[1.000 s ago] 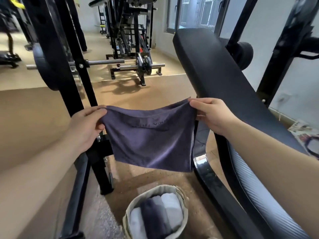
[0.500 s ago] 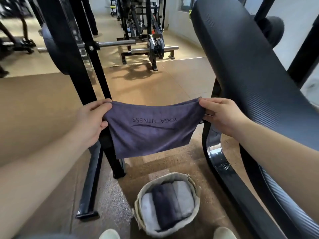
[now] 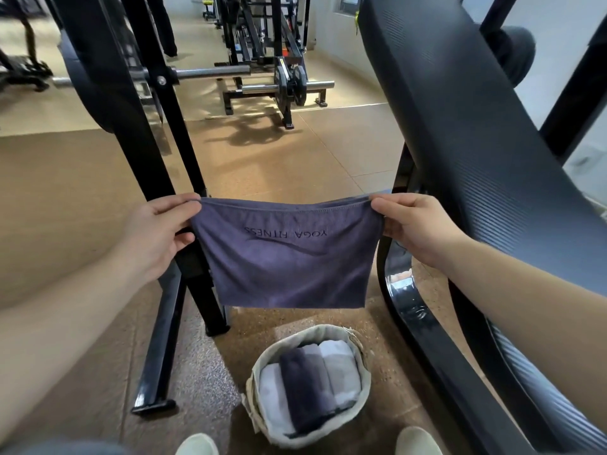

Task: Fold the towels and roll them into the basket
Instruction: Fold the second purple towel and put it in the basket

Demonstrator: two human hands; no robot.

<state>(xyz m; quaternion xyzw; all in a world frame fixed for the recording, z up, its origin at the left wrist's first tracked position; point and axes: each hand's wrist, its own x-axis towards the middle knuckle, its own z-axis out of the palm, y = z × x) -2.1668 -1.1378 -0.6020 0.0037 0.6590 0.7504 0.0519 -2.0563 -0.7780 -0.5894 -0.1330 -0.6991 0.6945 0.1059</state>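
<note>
**Purple towel stretched out, next fold pending**

I had the purple towel (image 3: 282, 257) hanging free between my hands. My left hand (image 3: 157, 234) pinched one top corner and my right hand (image 3: 417, 228) pinched the other. The basket (image 3: 365, 385) sat on the floor below my hands, with rolled towels (image 3: 305, 389) inside. For a clean fold, I judged I should keep the top edge level and bring the corners together squarely.

The basket (image 3: 364, 379) stands on the brown floor (image 3: 295, 165) between rack (image 3: 154, 356) and bench (image 3: 460, 126).
</note>
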